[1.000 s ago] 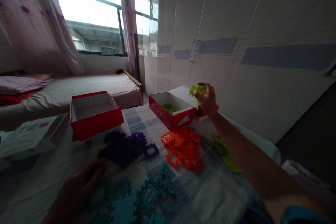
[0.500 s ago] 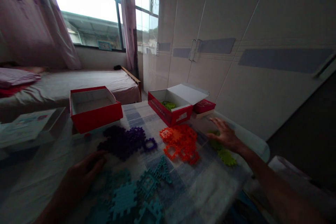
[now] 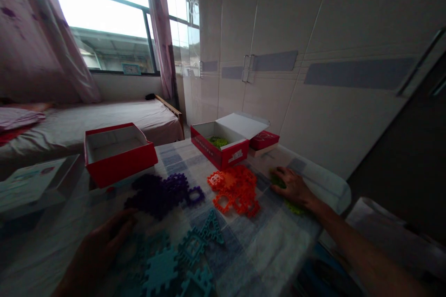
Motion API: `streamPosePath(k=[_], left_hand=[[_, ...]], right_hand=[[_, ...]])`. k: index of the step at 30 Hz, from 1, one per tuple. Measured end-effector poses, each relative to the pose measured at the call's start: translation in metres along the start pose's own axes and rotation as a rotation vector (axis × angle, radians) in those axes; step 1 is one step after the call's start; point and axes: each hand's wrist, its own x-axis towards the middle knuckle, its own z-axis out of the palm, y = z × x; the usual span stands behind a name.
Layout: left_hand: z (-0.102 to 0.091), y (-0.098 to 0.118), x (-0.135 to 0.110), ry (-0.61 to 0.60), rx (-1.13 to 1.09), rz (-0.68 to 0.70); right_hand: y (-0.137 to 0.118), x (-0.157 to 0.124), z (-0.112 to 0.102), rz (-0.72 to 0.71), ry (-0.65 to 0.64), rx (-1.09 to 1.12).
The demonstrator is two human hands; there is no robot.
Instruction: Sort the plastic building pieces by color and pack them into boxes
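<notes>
OK, R hand (image 3: pixel 293 189) over green pcs (image 3: pixel 278 180), L hand (image 3: pixel 105 237) nr purple pcs (image 3: pixel 156 196); fingers part-curled, hold unclear.

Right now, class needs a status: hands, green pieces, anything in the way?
Right hand on green pieces, grip unclear. Left hand near purple pile. More green pieces inside middle red box. Nothing visibly in right hand's way.

The right hand (image 3: pixel 291 188) reaches over the cloth-covered tabletop (image 3: pixel 268 246), its grip curled over lime-green interlocking pieces (image 3: pixel 294 208). The left hand (image 3: pixel 102 241) lies near purple pieces (image 3: pixel 151 195) and teal pieces (image 3: pixel 162 267). Orange pieces (image 3: pixel 233 185) sit just before a red lidded box (image 3: pixel 232 157), its lid open, green pieces (image 3: pixel 218 141) inside. Farther left stands an open-topped red box (image 3: pixel 121 165); beyond are a bed (image 3: pixel 121 120) and wardrobe (image 3: pixel 268 97).
</notes>
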Motion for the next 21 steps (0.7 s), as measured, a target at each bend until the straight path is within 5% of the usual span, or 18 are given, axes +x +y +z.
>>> streamPosePath(k=[21], left_hand=[[-0.008, 0.017, -0.002, -0.016, -0.021, -0.062]], right_hand=[[0.017, 0.021, 0.008, 0.055, 0.12, 0.163]])
